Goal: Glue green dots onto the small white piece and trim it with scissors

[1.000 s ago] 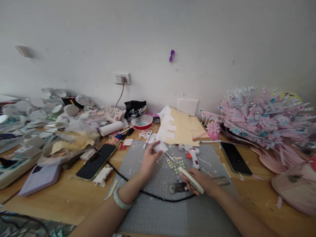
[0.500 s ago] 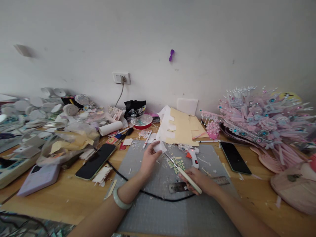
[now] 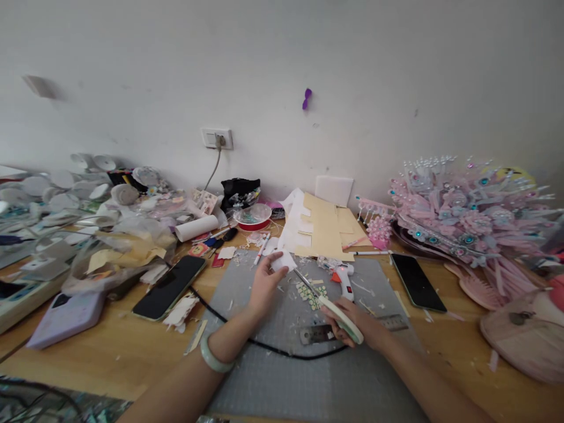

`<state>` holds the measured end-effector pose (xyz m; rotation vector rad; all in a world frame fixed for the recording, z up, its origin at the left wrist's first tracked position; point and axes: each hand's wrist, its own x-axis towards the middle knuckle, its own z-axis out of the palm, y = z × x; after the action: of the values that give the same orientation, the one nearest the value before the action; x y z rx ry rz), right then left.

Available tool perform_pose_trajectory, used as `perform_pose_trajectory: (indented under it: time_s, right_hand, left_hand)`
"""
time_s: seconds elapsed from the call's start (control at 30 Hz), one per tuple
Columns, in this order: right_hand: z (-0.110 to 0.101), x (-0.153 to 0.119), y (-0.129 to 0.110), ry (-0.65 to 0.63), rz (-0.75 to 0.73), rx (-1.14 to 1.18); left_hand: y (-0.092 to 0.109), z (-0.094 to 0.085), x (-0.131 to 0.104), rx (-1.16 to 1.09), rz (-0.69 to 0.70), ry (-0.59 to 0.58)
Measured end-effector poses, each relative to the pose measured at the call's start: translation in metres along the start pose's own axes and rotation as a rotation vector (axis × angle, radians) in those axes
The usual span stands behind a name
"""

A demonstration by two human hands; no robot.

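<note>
- While your left hand (image 3: 264, 289) pinches the white paper (image 3: 284, 261), 11 o'clock from the mat's (image 3: 286, 385) centre, your right hand (image 3: 361, 322) grips pale-handled scissors (image 3: 338, 315).
- Scissors aim toward 11, tips close by the paper.
- Green pieces (image 3: 305, 295) lie beside the blades; glue gun (image 3: 345, 275) sits at 1 o'clock.

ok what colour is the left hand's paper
The paper is white, clearest in the head view.

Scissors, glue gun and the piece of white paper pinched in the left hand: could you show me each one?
Scissors (image 3: 333, 312): head view, on the pale handle.
Glue gun (image 3: 345, 279): head view, on its white body.
White paper (image 3: 284, 262): head view, on its flat face.
</note>
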<state>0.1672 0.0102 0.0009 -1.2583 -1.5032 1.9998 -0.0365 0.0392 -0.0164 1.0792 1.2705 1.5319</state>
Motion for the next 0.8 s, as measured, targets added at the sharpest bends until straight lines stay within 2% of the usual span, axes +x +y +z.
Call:
perform_pose_trajectory:
  time_s: [0.1, 0.47, 0.8]
  right_hand:
    - [-0.0002, -0.0014, -0.0008, -0.02, 0.003, 0.024]
    - [0.0025, 0.0039, 0.0007, 0.053, 0.075, -0.036]
    - [-0.0001, 0.005, 0.0037, 0.023, 0.078, -0.056]
  left_hand:
    - [0.0022, 0.0011, -0.0003, 0.005, -0.011, 0.012]
    - [0.0036, 0.0015, -0.0011, 0.04, 0.023, 0.014]
    - [0.0056, 0.0034, -0.0015, -0.037, 0.006, 0.002]
